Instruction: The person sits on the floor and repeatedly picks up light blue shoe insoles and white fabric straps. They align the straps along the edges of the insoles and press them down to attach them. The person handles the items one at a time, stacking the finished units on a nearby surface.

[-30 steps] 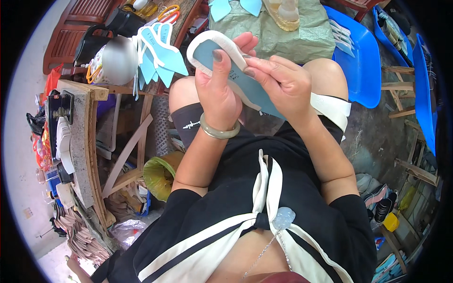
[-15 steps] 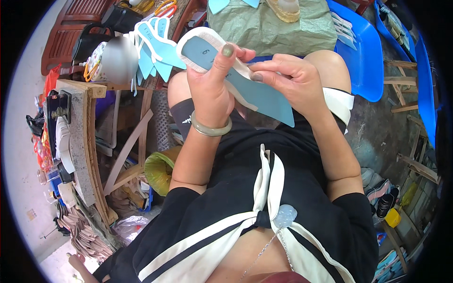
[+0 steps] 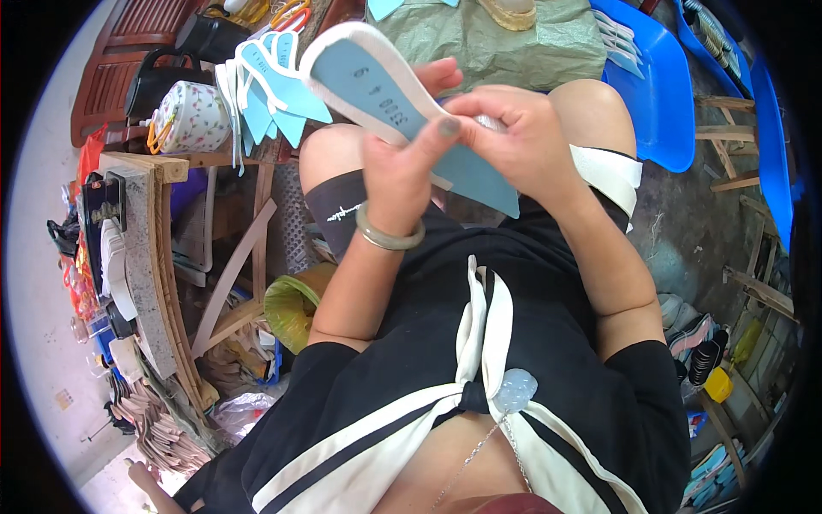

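Note:
A light-blue shoe insole [image 3: 370,92] with a white covering folded around its rim is held up over my lap. My left hand [image 3: 402,176] grips its middle from the left side, with the thumb lying across the printed blue face and other fingers showing past the far edge. My right hand [image 3: 518,141] is closed on the far edge at the narrow waist, fingers and thumb pinched there close to the left thumb. The wide blue front part hangs below both hands, partly covered by them. Whatever the right fingertips pinch is partly hidden.
More blue-and-white insoles [image 3: 278,81] lie piled on the table at left, beside a flowered container [image 3: 193,116]. Ahead is a green woven sheet [image 3: 488,56] with a tan block on it. A blue plastic tray [image 3: 655,103] holding insoles stands at right. A yellow-green bin [image 3: 291,308] sits at lower left.
The insole has shifted left and tilted, uncovering more of its printed face. My left thumb has slid from the heel part to the middle, and my right hand has moved slightly left.

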`<action>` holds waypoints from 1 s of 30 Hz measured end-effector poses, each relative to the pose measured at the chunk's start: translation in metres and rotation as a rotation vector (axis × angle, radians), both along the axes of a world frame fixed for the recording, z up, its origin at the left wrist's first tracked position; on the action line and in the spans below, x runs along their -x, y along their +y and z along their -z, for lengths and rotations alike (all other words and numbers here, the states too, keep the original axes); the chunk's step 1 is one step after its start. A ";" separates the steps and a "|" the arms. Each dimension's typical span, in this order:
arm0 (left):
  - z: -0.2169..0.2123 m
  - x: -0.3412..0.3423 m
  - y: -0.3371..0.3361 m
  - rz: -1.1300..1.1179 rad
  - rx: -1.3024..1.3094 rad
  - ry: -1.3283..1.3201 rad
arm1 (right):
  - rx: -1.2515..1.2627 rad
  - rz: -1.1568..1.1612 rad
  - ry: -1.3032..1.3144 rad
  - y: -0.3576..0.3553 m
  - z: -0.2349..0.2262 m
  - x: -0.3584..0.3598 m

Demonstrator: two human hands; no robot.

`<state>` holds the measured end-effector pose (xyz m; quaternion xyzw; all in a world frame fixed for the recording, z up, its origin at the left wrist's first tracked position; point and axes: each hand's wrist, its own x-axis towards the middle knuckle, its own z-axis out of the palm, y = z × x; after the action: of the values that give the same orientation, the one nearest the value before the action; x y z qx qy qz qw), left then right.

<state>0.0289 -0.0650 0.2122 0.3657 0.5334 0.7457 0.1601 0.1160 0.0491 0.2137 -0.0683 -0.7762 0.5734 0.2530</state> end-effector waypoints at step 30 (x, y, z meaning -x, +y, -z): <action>0.006 0.002 -0.011 0.000 -0.101 -0.358 | 0.644 -0.016 -0.108 0.002 0.023 -0.017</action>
<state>0.0271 -0.0764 0.2066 0.2348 0.4582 0.8248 0.2338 0.1335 0.0508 0.1909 -0.1692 -0.5676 0.7871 0.1724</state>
